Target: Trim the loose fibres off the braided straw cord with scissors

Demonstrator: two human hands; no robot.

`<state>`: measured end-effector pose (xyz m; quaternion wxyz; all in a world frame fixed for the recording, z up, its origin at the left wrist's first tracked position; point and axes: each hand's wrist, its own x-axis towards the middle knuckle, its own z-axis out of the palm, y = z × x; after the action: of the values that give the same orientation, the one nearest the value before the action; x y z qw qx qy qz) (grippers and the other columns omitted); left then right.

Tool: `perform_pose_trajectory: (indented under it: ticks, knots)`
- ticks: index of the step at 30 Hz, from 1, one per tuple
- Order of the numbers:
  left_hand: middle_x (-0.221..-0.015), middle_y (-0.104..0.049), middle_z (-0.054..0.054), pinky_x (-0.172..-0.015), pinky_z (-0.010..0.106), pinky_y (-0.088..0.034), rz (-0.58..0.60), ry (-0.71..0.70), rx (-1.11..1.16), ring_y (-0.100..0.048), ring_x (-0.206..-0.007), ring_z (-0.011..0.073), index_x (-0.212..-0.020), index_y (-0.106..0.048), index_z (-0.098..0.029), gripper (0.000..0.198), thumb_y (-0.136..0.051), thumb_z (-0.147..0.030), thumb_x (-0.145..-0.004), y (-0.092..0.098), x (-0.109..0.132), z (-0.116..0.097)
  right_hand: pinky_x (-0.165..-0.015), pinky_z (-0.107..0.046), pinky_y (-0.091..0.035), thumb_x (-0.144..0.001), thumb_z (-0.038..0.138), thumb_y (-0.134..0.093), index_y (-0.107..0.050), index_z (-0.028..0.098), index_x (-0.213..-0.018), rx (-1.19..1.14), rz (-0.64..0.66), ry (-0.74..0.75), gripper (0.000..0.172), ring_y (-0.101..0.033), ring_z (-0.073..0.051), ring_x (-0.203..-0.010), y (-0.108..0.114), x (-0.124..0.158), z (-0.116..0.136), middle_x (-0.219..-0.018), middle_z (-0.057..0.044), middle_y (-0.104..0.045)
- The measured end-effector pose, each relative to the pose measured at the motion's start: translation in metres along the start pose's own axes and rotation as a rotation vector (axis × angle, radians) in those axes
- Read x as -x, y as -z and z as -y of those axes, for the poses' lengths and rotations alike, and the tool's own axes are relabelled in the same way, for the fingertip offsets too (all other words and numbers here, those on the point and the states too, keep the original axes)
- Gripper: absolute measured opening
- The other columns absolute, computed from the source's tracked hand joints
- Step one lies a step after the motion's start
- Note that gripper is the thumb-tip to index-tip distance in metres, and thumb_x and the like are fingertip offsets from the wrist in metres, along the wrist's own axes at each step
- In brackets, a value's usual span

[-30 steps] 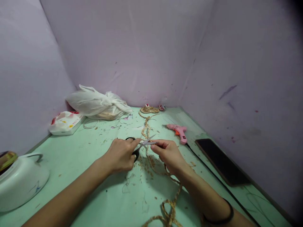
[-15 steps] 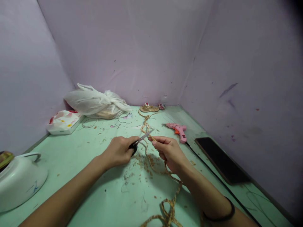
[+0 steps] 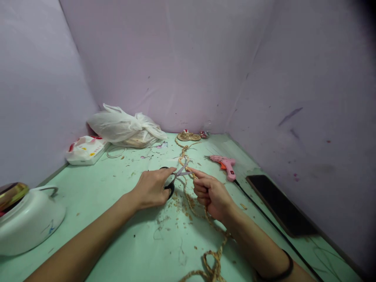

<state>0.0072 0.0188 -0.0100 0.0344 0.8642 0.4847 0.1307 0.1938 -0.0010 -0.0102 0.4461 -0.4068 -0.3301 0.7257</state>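
My left hand (image 3: pixel 151 188) is closed around the black handles of a pair of scissors (image 3: pixel 175 178), whose blades point right and up over the braided straw rope (image 3: pixel 188 196). My right hand (image 3: pixel 212 194) is closed and pinches the rope just right of the blade tips. The rope runs from a small woven straw coil (image 3: pixel 188 136) at the back wall, across the green table (image 3: pixel 117 219), under my hands and down to a tangle at the bottom edge. Straw scraps lie scattered below the scissors.
A pink glue gun (image 3: pixel 225 164) with a black cord lies right of my hands. A dark phone (image 3: pixel 280 205) lies by the right wall. A white plastic bag (image 3: pixel 125 127) and a flat packet (image 3: pixel 85 149) sit at the back left. A white bowl (image 3: pixel 28 221) stands at the left edge.
The scissors' blades closed and then opened a little. My right hand slid slightly right and nearer along the rope. The camera view shifted a bit.
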Motion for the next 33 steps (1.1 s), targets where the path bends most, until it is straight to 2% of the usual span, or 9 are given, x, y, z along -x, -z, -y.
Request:
perform_pose_trajectory:
  ticks: [2, 7, 9, 19, 23, 26, 29, 33]
  knots:
    - [-0.109, -0.059, 0.005, -0.074, 0.03, -0.042, -0.011, -0.002, -0.024, -0.057, -0.095, 0.0234, -0.125, -0.036, -0.025, 0.06, -0.047, -0.022, -0.066, -0.003, 0.0, -0.001, -0.036, -0.018, -0.002, -0.061, 0.013, -0.051, -0.049, 0.021, -0.108, -0.029, 0.02, -0.018, 0.048, -0.004, -0.005, -0.04, 0.0, 0.0, 0.0, -0.046, 0.012, -0.014]
    - [-0.102, -0.061, 0.004, -0.071, 0.029, -0.042, 0.009, 0.008, -0.011, -0.058, -0.091, 0.0222, -0.124, -0.036, -0.026, 0.057, -0.046, -0.02, -0.068, -0.004, 0.001, -0.004, -0.035, -0.018, 0.0, -0.06, 0.013, -0.052, -0.048, 0.021, -0.083, -0.023, 0.042, -0.038, 0.025, -0.003, -0.005, -0.04, -0.003, 0.001, -0.001, -0.046, 0.012, -0.014]
    - [-0.099, -0.062, 0.003, -0.069, 0.028, -0.042, 0.01, 0.006, 0.004, -0.059, -0.088, 0.0215, -0.122, -0.038, -0.026, 0.055, -0.045, -0.02, -0.068, -0.004, 0.001, -0.005, -0.035, -0.018, 0.0, -0.06, 0.014, -0.052, -0.045, 0.021, -0.08, -0.013, 0.037, -0.037, 0.022, -0.003, -0.005, -0.04, -0.006, 0.002, -0.001, -0.047, 0.012, -0.014]
    - [-0.076, -0.062, -0.001, -0.057, 0.024, -0.036, 0.019, 0.007, 0.103, -0.058, -0.07, 0.0175, -0.102, -0.048, -0.026, 0.039, -0.043, -0.014, -0.066, -0.007, 0.0, -0.003, -0.035, -0.017, -0.002, -0.063, 0.011, -0.049, -0.048, 0.019, -0.1, -0.021, 0.062, -0.024, 0.037, -0.004, -0.005, -0.041, -0.006, 0.003, -0.001, -0.049, 0.011, -0.012]
    - [-0.064, -0.056, -0.003, -0.053, 0.022, -0.033, 0.019, -0.013, 0.221, -0.052, -0.059, 0.0134, -0.082, -0.049, -0.022, 0.023, -0.041, -0.011, -0.064, -0.011, -0.002, -0.002, -0.036, -0.017, -0.002, -0.064, 0.01, -0.049, -0.047, 0.018, -0.105, -0.049, 0.064, -0.023, 0.042, -0.004, -0.005, -0.042, -0.004, 0.001, -0.003, -0.049, 0.011, -0.012]
    - [-0.062, -0.054, -0.004, -0.054, 0.021, -0.032, 0.034, -0.045, 0.33, -0.05, -0.058, 0.0118, -0.074, -0.047, -0.021, 0.016, -0.04, -0.01, -0.064, -0.012, -0.003, -0.002, -0.036, -0.016, -0.003, -0.065, 0.011, -0.049, -0.047, 0.018, -0.108, -0.061, 0.055, -0.028, 0.045, -0.004, -0.005, -0.042, -0.004, 0.002, -0.003, -0.049, 0.011, -0.012]
    - [-0.063, -0.054, -0.003, -0.054, 0.021, -0.032, 0.032, -0.032, 0.335, -0.049, -0.058, 0.0121, -0.08, -0.05, -0.022, 0.02, -0.041, -0.012, -0.065, -0.009, -0.002, -0.005, -0.036, -0.017, -0.003, -0.065, 0.012, -0.048, -0.048, 0.018, -0.111, -0.029, 0.034, -0.012, 0.047, -0.005, -0.005, -0.042, -0.007, 0.004, -0.003, -0.049, 0.011, -0.012]
    - [-0.073, -0.059, -0.001, -0.057, 0.022, -0.033, -0.001, 0.017, 0.267, -0.052, -0.063, 0.0149, -0.098, -0.051, -0.024, 0.037, -0.046, -0.015, -0.062, -0.003, 0.0, -0.009, -0.035, -0.018, -0.004, -0.064, 0.013, -0.047, -0.052, 0.015, -0.107, 0.091, -0.044, 0.031, 0.043, -0.006, -0.005, -0.041, -0.013, 0.006, -0.007, -0.049, 0.011, -0.013]
